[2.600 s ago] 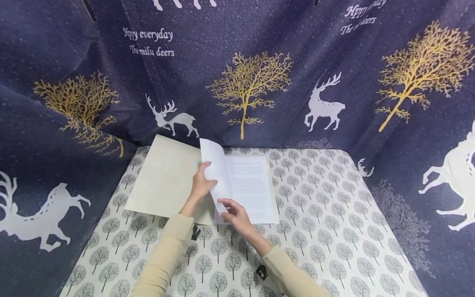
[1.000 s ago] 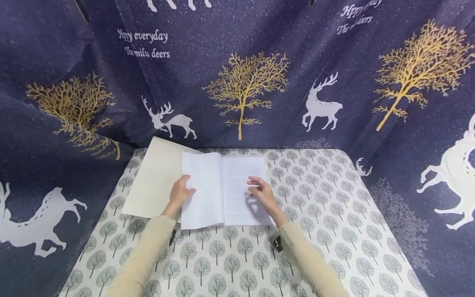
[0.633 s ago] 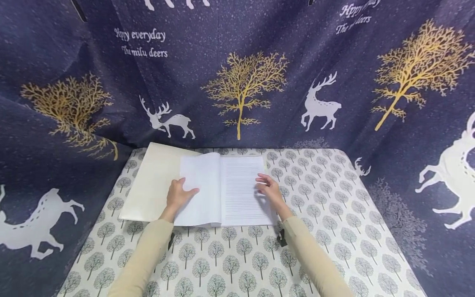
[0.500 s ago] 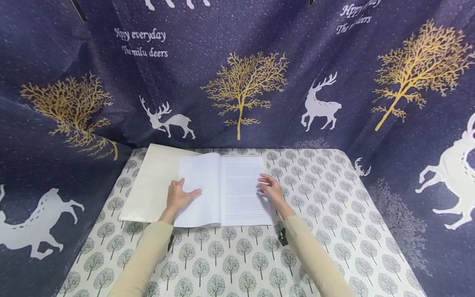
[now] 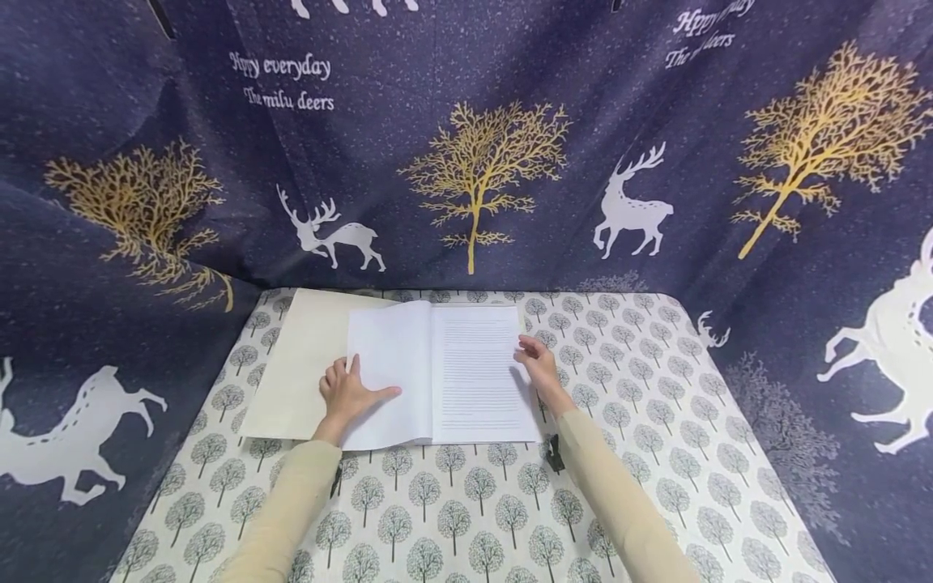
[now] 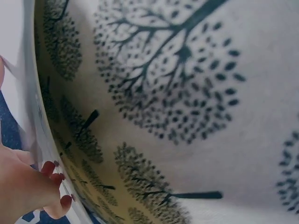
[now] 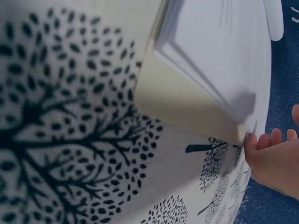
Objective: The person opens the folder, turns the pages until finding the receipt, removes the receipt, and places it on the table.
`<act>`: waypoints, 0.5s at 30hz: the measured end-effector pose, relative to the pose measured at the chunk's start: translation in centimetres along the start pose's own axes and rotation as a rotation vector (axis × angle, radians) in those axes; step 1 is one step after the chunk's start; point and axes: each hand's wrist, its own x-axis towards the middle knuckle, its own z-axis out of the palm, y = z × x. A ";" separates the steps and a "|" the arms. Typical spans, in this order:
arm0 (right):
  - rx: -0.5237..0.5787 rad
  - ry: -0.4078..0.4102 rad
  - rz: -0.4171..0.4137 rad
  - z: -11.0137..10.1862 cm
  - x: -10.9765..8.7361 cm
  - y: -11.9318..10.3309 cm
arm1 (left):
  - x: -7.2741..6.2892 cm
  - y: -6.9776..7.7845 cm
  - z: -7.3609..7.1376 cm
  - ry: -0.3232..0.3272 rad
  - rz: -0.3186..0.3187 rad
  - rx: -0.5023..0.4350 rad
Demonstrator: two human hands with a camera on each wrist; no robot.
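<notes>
Beige sleeves (image 5: 618, 492): mine, above the desk (image 5: 453, 538).
Left grip (image 5: 348, 397): fingers apart, over the left page (image 5: 391, 344); I'd smooth gently.
Right grip (image 5: 538, 364): at the right page (image 5: 475, 372)'s edge; whether pinching, I can't tell.
Open book (image 5: 423, 380): on the desk; single leaves turn best.

- The book (image 5: 433, 372) is lying open on the far part of the table (image 5: 649, 478), mostly left of the middle.
- The left cover (image 5: 291, 380) is lying at the book's left, partly under the left page (image 5: 394, 344).
- The right page (image 5: 477, 372) is lying beside the left page, above the right cover (image 7: 187, 100), which is jutting out beneath.
- The left hand (image 5: 347, 397) is resting across the left page's left edge, its thumb pointing right.
- The right hand (image 5: 537, 363) is reaching the right page's right edge.
- The left sleeve (image 5: 287, 514) and right sleeve (image 5: 619, 502) are stretching over the table's near part.
- The backdrop (image 5: 525, 162) is hanging behind the far edge and along both sides.
</notes>
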 end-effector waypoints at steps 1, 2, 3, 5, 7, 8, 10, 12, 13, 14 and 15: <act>-0.001 0.007 -0.001 0.0 0.3 0.1 | -0.1 -0.1 0.2 -0.001 0.003 0.003; 0.009 0.011 0.004 0.0 0.6 0.2 | -0.1 -0.2 0.3 -0.003 0.004 0.007; 0.012 0.015 0.009 0.0 0.8 0.4 | -0.2 -0.2 0.4 -0.004 0.008 0.006; 0.024 0.022 0.023 0.0 1.3 0.5 | -0.3 -0.3 0.7 -0.006 0.011 0.007; 0.043 0.027 0.037 -0.1 1.6 0.5 | -0.5 -0.3 0.9 -0.011 0.016 -0.003; 0.048 0.031 0.047 -0.1 1.8 0.5 | -0.6 -0.4 1.0 -0.017 0.016 -0.009; 0.060 0.035 0.063 -0.2 2.1 0.4 | -0.7 -0.5 1.1 -0.029 0.019 -0.021; 0.069 0.037 0.075 -0.2 2.6 0.4 | -0.8 -0.7 1.2 -0.040 0.021 -0.024; 0.069 0.039 0.081 -0.2 2.8 0.4 | -0.8 -0.8 1.2 -0.045 0.019 -0.027; 0.068 0.037 0.081 -0.2 3.0 0.3 | -0.8 -0.9 1.2 -0.049 0.015 -0.032; 0.064 0.035 0.084 -0.2 3.2 0.2 | -0.9 -1.0 1.2 -0.050 0.013 -0.030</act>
